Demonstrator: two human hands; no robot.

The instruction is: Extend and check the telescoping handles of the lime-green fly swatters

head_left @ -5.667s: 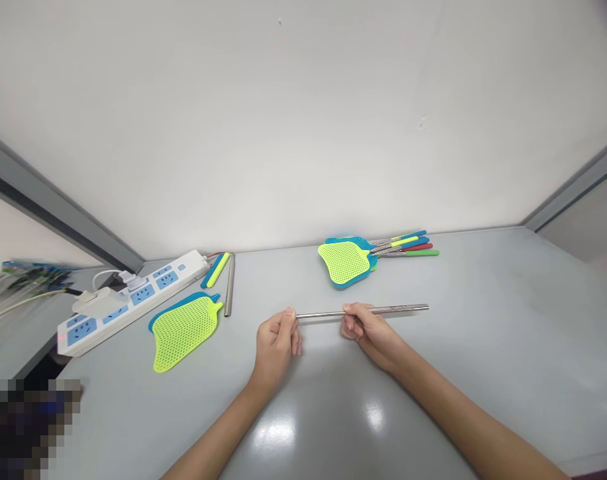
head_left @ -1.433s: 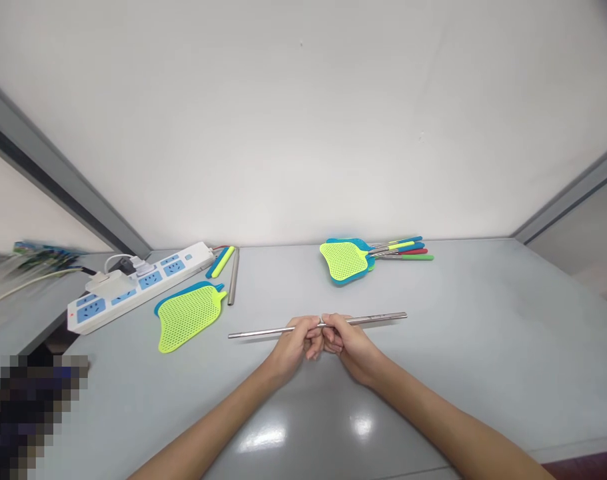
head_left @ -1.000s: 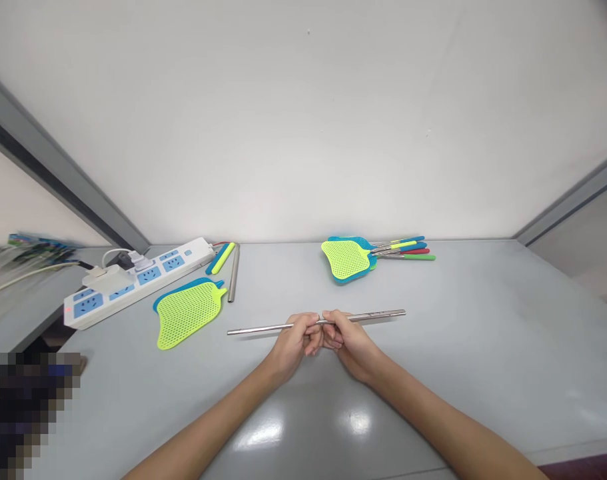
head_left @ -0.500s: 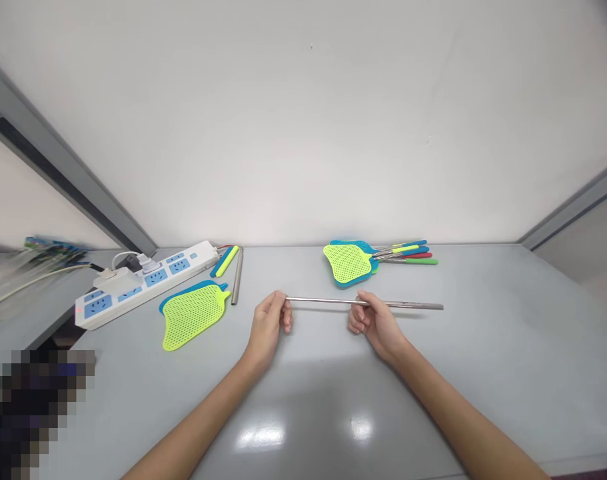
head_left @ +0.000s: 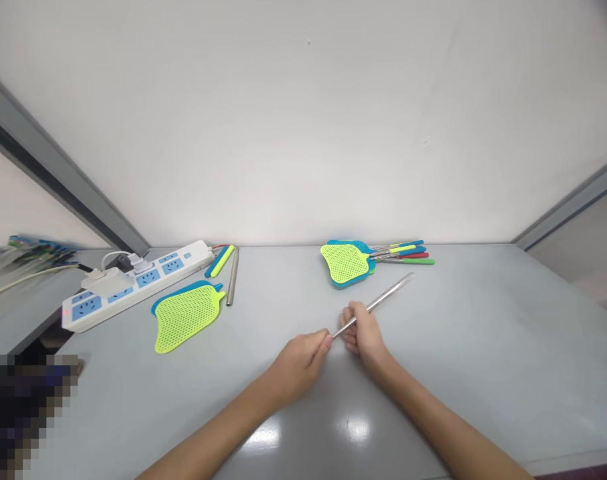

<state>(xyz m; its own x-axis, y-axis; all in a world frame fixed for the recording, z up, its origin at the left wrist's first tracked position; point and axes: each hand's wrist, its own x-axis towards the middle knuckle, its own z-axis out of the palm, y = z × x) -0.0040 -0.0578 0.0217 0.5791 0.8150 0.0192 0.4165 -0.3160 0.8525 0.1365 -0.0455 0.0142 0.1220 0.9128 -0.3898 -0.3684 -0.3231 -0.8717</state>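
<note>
Both my hands are closed on one metal rod (head_left: 390, 291), which slants up to the right above the table. My left hand (head_left: 300, 367) pinches its thin lower end, while my right hand (head_left: 366, 333) grips it further along, where it gets thicker. The far end sticks out past my right hand. To the left lie a yellow-green fly swatter head (head_left: 188, 319) and a blue swatter head (head_left: 183, 290) partly under it. Beside them are a yellow grip sleeve (head_left: 222, 261), a blue grip sleeve (head_left: 212, 263) and another metal rod (head_left: 232, 279).
Several whole fly swatters (head_left: 346, 265) with coloured grips are stacked near the back wall. A white power strip (head_left: 138, 287) with plugs and cables runs along the left. Plastic-wrapped items (head_left: 43, 257) lie beyond the left frame post. A pixelated patch covers the lower left.
My left hand has moved right and toward me, closer to my right hand. The rod has turned from nearly level to a slant, and less of it shows between my hands.
</note>
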